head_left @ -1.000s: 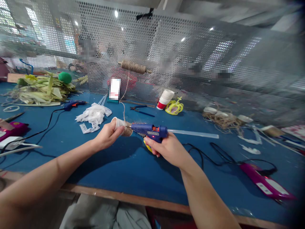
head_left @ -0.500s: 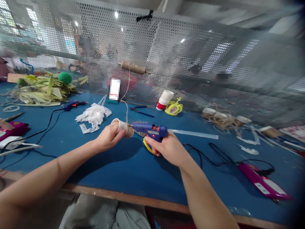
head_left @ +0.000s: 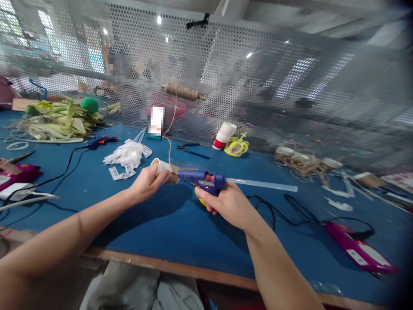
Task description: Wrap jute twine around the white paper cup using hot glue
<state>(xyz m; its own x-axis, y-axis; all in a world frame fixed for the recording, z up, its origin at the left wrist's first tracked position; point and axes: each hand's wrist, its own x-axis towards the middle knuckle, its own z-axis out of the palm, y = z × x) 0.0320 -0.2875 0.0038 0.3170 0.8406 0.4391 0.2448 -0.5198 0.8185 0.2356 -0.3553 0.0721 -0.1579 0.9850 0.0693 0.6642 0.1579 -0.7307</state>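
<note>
My left hand (head_left: 149,183) is closed around a white paper cup (head_left: 157,163) lying on its side in the air, its bottom end wrapped in brown twine. In my right hand (head_left: 226,200) is a blue glue gun (head_left: 201,178), with a long clear glue stick (head_left: 263,184) sticking out of its back. The gun's nozzle is at the twine-wrapped part of the cup; whether it touches is too small to tell. A yellow handle (head_left: 200,196), seemingly of scissors, shows under the gun by my right fingers. A strand of twine (head_left: 170,148) runs from the cup up to a twine spool (head_left: 182,91).
Crumpled white plastic (head_left: 127,156), pliers (head_left: 193,150) and stacked paper cups (head_left: 224,135) stand or lie behind my hands. A second glue gun (head_left: 101,141) lies left, near husks (head_left: 61,120). A purple power strip (head_left: 359,247) with black cords lies right. A perforated metal screen (head_left: 226,69) closes the back.
The glue gun's nozzle has shifted slightly left along the cup's twine. The scissor-like yellow handle shows less under the gun. The cup has turned or tilted slightly in my left hand.
</note>
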